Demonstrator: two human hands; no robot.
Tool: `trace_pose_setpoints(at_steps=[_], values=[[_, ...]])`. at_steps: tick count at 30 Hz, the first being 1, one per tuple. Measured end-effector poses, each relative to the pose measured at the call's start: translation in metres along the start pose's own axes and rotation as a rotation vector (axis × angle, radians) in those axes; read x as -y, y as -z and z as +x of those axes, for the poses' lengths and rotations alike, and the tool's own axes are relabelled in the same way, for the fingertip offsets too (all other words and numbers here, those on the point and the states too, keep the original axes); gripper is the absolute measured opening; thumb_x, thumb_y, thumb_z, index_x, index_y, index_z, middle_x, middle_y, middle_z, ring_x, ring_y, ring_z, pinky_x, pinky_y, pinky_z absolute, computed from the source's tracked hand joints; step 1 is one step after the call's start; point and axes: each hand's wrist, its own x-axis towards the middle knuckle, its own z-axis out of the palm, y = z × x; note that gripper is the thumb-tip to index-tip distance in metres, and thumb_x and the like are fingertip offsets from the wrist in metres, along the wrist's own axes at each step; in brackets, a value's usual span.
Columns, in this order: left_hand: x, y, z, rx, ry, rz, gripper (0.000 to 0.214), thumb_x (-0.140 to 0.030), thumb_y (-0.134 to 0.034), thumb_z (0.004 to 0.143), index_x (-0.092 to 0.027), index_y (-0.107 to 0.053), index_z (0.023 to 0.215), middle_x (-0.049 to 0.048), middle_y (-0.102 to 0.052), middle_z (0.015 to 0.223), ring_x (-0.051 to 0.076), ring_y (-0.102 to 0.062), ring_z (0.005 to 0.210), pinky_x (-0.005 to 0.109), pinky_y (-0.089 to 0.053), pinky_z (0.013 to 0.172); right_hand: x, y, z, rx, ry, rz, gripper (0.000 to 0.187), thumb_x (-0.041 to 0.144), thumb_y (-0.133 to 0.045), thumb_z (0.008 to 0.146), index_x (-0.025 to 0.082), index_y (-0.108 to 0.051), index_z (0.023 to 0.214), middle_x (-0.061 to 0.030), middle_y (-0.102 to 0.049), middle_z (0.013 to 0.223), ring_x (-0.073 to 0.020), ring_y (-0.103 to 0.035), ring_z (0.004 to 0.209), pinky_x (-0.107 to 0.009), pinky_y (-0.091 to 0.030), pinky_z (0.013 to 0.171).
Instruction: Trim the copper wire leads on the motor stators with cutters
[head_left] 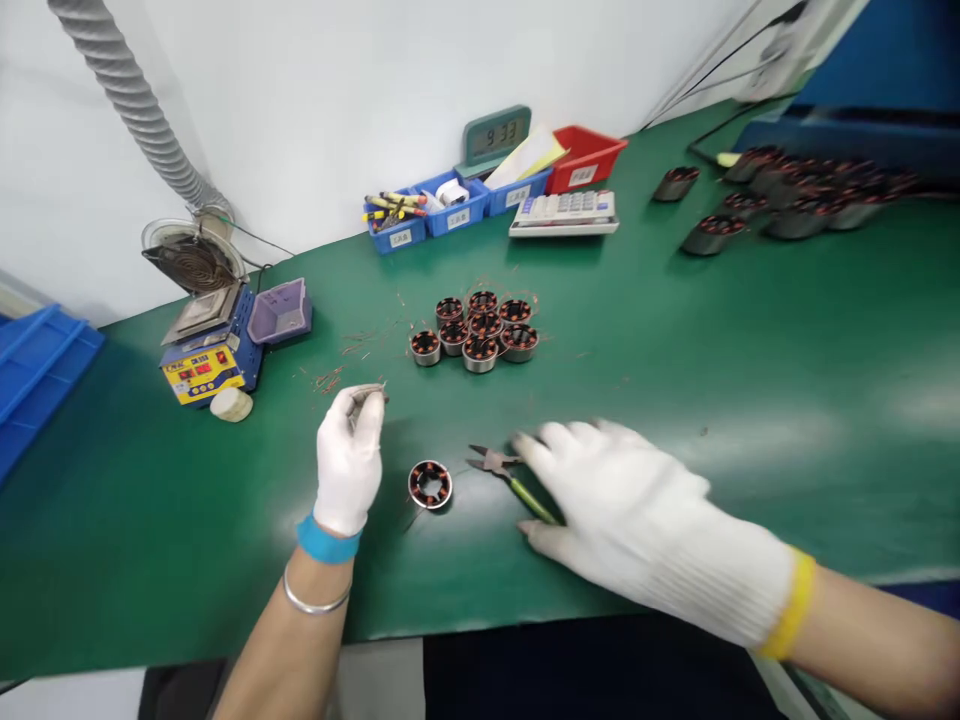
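Observation:
My left hand (350,455), in a white glove, is raised over the table's front left with thumb and fingers pinched together. Something tiny may be at the fingertips, too small to name. To its right a single motor stator (430,486) with copper windings lies on the green table, thin wire ends sticking out. Diagonal cutters (531,497) with green handles lie beside the stator, jaws apart. Over their handles reaches my right hand (622,495), also gloved and slightly blurred, its thumb and fingers apart on either side. Its palm hides part of the handles.
Several stators (484,325) stand grouped mid-table, with wire scraps (328,381) nearby. More stators (802,205) sit at the back right. At left are a yellow-and-blue soldering device (202,370) and a purple tray (281,312). A calculator (564,212) and small bins (457,215) line the wall.

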Motion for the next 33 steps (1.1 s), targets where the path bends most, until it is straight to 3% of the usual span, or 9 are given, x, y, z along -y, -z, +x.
trace_pose_setpoints(at_steps=[4, 6, 9, 13, 17, 20, 24, 28, 33], values=[[0.005, -0.002, 0.002, -0.027, 0.040, 0.044, 0.034, -0.049, -0.059, 0.089, -0.017, -0.068, 0.097, 0.0069, -0.073, 0.097, 0.023, -0.068, 0.094, 0.038, -0.052, 0.092, 0.044, 0.008, 0.038, -0.052, 0.289, 0.060, 0.066, 0.047, -0.072, 0.078, 0.013, -0.055, 0.133, -0.0168, -0.064, 0.120, -0.0346, -0.060, 0.106, -0.053, -0.043, 0.098], [0.006, -0.003, 0.004, -0.046, 0.065, 0.057, 0.037, -0.051, -0.060, 0.086, -0.017, -0.068, 0.096, 0.0075, -0.074, 0.097, 0.024, -0.069, 0.095, 0.040, -0.053, 0.093, 0.062, 0.006, 0.052, 0.046, 0.360, 0.050, 0.041, 0.042, -0.065, 0.085, 0.017, -0.062, 0.118, -0.0108, -0.068, 0.104, -0.0285, -0.064, 0.088, -0.044, -0.050, 0.079], [0.008, -0.002, 0.006, -0.062, 0.097, 0.056, 0.039, -0.053, -0.063, 0.081, -0.017, -0.068, 0.095, 0.0080, -0.075, 0.096, 0.026, -0.070, 0.095, 0.043, -0.053, 0.094, 0.059, 0.005, 0.057, 0.096, 0.302, 0.092, 0.035, 0.044, -0.065, 0.084, 0.021, -0.065, 0.110, -0.0069, -0.070, 0.096, -0.0247, -0.065, 0.079, -0.036, -0.048, 0.065], [0.004, -0.005, 0.004, -0.043, 0.111, 0.047, 0.040, -0.053, -0.064, 0.078, -0.017, -0.069, 0.095, 0.0091, -0.075, 0.097, 0.028, -0.070, 0.096, 0.044, -0.054, 0.095, -0.017, 0.022, 0.049, -0.074, -0.163, 0.120, 0.031, 0.045, -0.069, 0.078, 0.032, -0.069, 0.107, -0.0002, -0.073, 0.102, -0.0211, -0.068, 0.090, -0.030, -0.050, 0.073], [0.001, -0.014, -0.005, 0.056, 0.124, 0.072, 0.040, -0.052, -0.065, 0.078, -0.017, -0.069, 0.097, 0.0108, -0.075, 0.101, 0.029, -0.070, 0.099, 0.046, -0.053, 0.096, -0.130, 0.046, 0.057, -0.176, -0.540, -0.009, 0.045, 0.047, -0.064, 0.082, 0.019, -0.070, 0.117, -0.0169, -0.072, 0.107, -0.0318, -0.069, 0.084, -0.040, -0.050, 0.066], [0.004, -0.021, -0.008, 0.129, 0.143, 0.104, 0.038, -0.047, -0.064, 0.080, -0.017, -0.069, 0.102, 0.0120, -0.074, 0.106, 0.029, -0.068, 0.102, 0.047, -0.051, 0.098, -0.171, 0.050, 0.071, -0.318, -0.635, -0.086, 0.065, 0.046, -0.059, 0.086, 0.001, -0.059, 0.132, -0.0360, -0.062, 0.123, -0.0441, -0.065, 0.101, -0.051, -0.049, 0.073], [0.008, -0.023, -0.006, 0.124, 0.137, 0.125, 0.036, -0.041, -0.065, 0.080, -0.017, -0.068, 0.107, 0.0117, -0.073, 0.109, 0.028, -0.068, 0.101, 0.046, -0.050, 0.098, -0.137, 0.030, 0.090, -0.423, -0.324, -0.096, 0.079, 0.046, -0.069, 0.079, 0.003, -0.051, 0.142, -0.0305, -0.048, 0.146, -0.0422, -0.051, 0.128, -0.051, -0.044, 0.100], [0.011, -0.020, -0.001, 0.082, 0.130, 0.114, 0.032, -0.037, -0.066, 0.081, -0.017, -0.068, 0.106, 0.0117, -0.073, 0.107, 0.026, -0.068, 0.099, 0.043, -0.052, 0.095, -0.072, 0.004, 0.114, -0.302, 0.213, -0.146, 0.044, 0.043, -0.077, 0.070, 0.017, -0.074, 0.106, -0.0158, -0.059, 0.141, -0.0380, -0.046, 0.134, -0.052, -0.033, 0.113], [0.011, -0.017, 0.001, 0.082, 0.121, 0.127, 0.029, -0.033, -0.065, 0.083, -0.015, -0.069, 0.105, 0.0127, -0.073, 0.106, 0.025, -0.069, 0.098, 0.043, -0.053, 0.096, -0.051, -0.003, 0.136, -0.297, 0.230, -0.206, 0.016, 0.024, -0.068, 0.079, 0.012, -0.077, 0.085, -0.0217, -0.067, 0.125, -0.0428, -0.053, 0.122, -0.059, -0.039, 0.102]])
